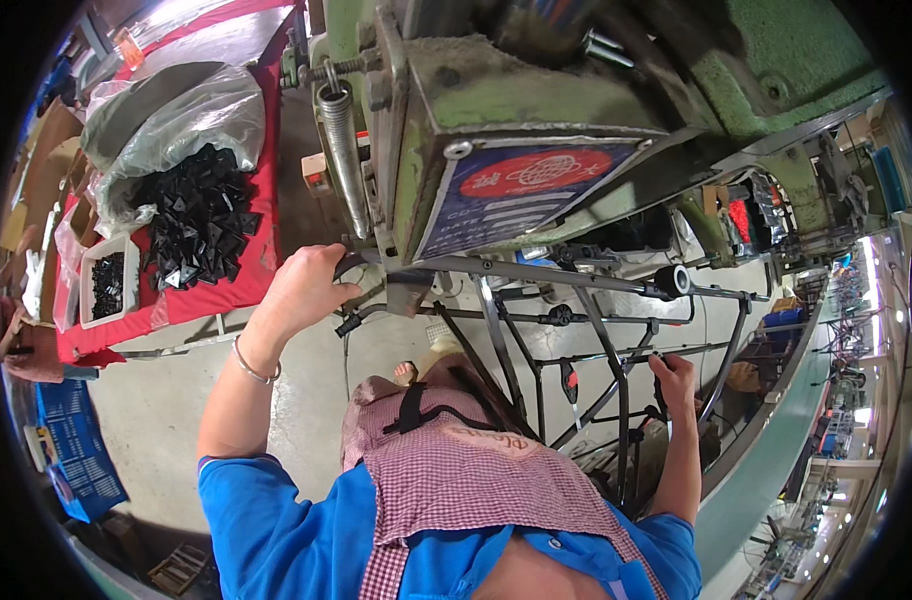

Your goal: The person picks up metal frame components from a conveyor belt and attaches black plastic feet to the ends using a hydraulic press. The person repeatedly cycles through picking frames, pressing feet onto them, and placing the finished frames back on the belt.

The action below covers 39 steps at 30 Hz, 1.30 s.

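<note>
My left hand (311,285) is closed around the end of a black metal tube frame (586,330) right under the head of a worn green press machine (496,120). My right hand (673,380) grips a lower bar of the same frame, further right. The frame is a welded assembly of thin black tubes spanning between both hands. A steel coil spring (344,150) hangs on the machine just above my left hand. I wear a blue shirt and a checked apron (456,470).
A red-covered table (246,290) at the left holds a pile of small black triangular parts (201,215), a clear plastic bag (176,115) and a white tray of black parts (106,285). A blue crate (76,450) stands on the concrete floor. More machines line the right.
</note>
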Each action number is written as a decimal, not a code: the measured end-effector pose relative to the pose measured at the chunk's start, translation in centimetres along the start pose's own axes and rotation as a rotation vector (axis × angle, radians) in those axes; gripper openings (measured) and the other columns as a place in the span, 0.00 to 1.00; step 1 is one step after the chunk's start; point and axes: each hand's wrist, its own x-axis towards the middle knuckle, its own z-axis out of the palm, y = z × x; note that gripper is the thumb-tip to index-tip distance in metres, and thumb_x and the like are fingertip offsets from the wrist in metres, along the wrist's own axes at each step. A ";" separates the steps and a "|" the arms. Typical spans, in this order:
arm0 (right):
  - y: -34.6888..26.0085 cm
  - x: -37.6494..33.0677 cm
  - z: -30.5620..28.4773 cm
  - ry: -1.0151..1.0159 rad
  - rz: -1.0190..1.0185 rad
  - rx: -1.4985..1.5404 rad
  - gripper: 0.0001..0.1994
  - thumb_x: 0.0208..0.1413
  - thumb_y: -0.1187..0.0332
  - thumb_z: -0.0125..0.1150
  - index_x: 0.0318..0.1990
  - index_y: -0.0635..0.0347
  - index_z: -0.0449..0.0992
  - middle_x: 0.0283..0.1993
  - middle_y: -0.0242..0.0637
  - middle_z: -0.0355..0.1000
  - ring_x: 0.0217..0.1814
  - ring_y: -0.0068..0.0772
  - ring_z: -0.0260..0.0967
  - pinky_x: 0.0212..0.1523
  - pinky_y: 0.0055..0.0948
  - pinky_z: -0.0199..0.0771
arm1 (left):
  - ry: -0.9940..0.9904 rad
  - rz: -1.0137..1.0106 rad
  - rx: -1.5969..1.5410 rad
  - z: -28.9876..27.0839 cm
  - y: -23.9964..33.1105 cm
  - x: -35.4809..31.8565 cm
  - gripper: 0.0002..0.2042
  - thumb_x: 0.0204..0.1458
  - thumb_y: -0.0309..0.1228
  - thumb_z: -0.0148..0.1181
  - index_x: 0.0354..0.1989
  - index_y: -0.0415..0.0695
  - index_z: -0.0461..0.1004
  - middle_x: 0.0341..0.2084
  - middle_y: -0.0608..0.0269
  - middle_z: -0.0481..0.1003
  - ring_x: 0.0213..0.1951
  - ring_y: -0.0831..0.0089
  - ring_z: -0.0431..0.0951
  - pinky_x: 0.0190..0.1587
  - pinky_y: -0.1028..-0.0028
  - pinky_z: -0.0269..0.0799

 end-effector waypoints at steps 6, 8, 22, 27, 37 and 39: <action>0.3 0.6 0.2 -0.014 -0.027 -0.036 0.18 0.49 0.60 0.65 0.21 0.69 0.70 0.15 0.28 0.60 0.22 0.19 0.53 0.23 0.30 0.55 | 0.009 -0.003 0.007 0.0 -0.5 -0.6 0.18 0.39 0.31 0.70 0.32 0.31 0.71 0.29 0.39 0.75 0.39 0.43 0.76 0.41 0.56 0.73; 0.7 0.4 0.2 -0.009 -0.024 -0.066 0.19 0.49 0.60 0.65 0.21 0.69 0.70 0.15 0.30 0.61 0.22 0.20 0.54 0.23 0.31 0.56 | 0.026 0.015 0.000 0.1 -0.7 -0.5 0.17 0.39 0.30 0.69 0.32 0.31 0.71 0.28 0.39 0.75 0.38 0.43 0.76 0.40 0.56 0.73; 3.0 -1.6 -0.5 -0.037 0.127 -0.059 0.25 0.46 0.44 0.65 0.38 0.58 0.81 0.33 0.44 0.78 0.38 0.44 0.76 0.40 0.39 0.74 | 0.116 0.135 0.031 3.0 0.4 -4.3 0.14 0.50 0.36 0.66 0.36 0.36 0.77 0.26 0.47 0.79 0.24 0.61 0.77 0.30 0.61 0.72; 7.8 -4.6 2.9 -0.045 0.167 -0.081 0.25 0.43 0.41 0.65 0.34 0.55 0.82 0.30 0.42 0.78 0.36 0.45 0.76 0.37 0.39 0.75 | 0.089 0.161 0.220 14.2 -8.2 -7.0 0.17 0.44 0.37 0.70 0.37 0.37 0.78 0.22 0.48 0.77 0.24 0.53 0.77 0.29 0.59 0.72; 17.9 -14.7 8.8 -0.058 0.084 -0.096 0.25 0.43 0.41 0.65 0.35 0.54 0.82 0.31 0.42 0.78 0.38 0.48 0.76 0.39 0.42 0.75 | -0.294 0.338 0.223 21.2 4.2 -8.7 0.17 0.50 0.36 0.62 0.44 0.38 0.75 0.35 0.44 0.78 0.38 0.53 0.79 0.42 0.60 0.73; 19.2 -16.3 8.6 -0.057 0.052 -0.079 0.24 0.45 0.42 0.63 0.34 0.55 0.81 0.28 0.43 0.77 0.35 0.50 0.76 0.38 0.44 0.75 | -0.216 0.451 -0.017 22.3 10.9 -7.1 0.15 0.38 0.25 0.67 0.37 0.34 0.76 0.26 0.52 0.76 0.30 0.59 0.78 0.35 0.68 0.73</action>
